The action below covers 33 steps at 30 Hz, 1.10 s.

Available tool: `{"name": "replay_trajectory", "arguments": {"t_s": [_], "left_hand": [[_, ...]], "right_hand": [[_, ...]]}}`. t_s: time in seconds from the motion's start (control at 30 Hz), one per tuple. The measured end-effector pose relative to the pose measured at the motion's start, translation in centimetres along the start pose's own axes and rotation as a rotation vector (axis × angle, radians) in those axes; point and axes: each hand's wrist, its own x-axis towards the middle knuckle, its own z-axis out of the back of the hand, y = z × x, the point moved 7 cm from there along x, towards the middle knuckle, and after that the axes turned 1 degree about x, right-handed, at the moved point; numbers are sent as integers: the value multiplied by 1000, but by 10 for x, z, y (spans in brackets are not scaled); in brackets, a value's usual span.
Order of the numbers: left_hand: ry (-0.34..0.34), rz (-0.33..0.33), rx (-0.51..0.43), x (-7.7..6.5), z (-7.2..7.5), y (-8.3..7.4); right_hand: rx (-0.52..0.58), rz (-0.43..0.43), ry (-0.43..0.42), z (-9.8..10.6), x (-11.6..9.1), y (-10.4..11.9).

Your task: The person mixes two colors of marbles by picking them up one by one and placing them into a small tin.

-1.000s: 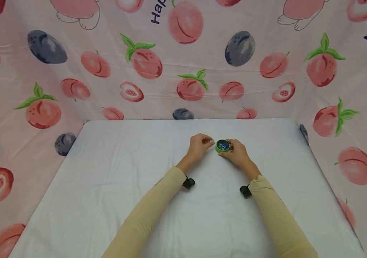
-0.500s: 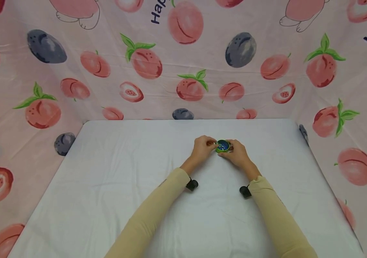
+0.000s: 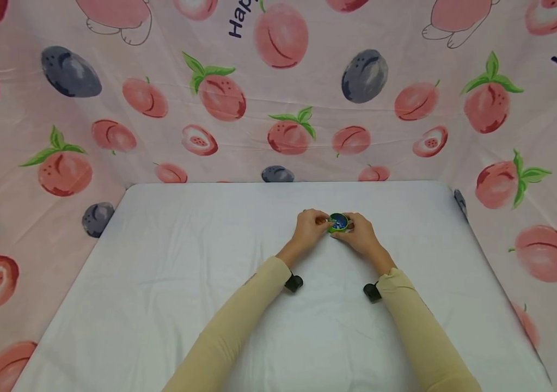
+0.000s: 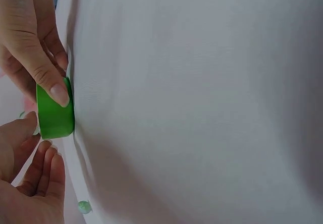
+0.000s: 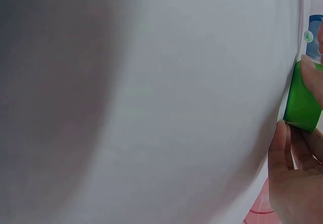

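A small round green tin point(image 3: 340, 231) with a dark blue inside stands near the far middle of the white table. Shiny bits, apparently glass marbles point(image 3: 339, 223), lie inside it. My right hand point(image 3: 361, 233) grips the tin from the right, its thumb along the near side. At the left rim, my left hand point(image 3: 309, 228) pinches a small pale marble point(image 4: 36, 130), mostly hidden by its fingertips. Seen from the left wrist, the left hand point(image 4: 35, 178) sits just beside the green tin point(image 4: 55, 115), and the right hand point(image 4: 33, 42) holds it.
A loose greenish glass marble point(image 4: 84, 207) lies on the white cloth point(image 4: 192, 103) left of my left hand. Fruit-printed curtains point(image 3: 209, 98) rise behind the table and along both sides. Black wrist cameras point(image 3: 294, 282) hang beneath the sleeves.
My left hand has moved right and slightly nearer, bringing the pinched marble from beside the tin to its left rim. The right hand and tin have stayed in place.
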Motion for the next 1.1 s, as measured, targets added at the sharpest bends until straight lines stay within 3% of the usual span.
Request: {"name": "replay_trajectory", "arguments": {"t_s": [0.47, 1.1], "left_hand": [[6, 13, -25, -2, -2, 2], [-61, 39, -2, -1, 21, 18]], "right_hand": [[-1, -15, 2, -1, 1, -1], [26, 2, -6, -2, 2, -1]]}}
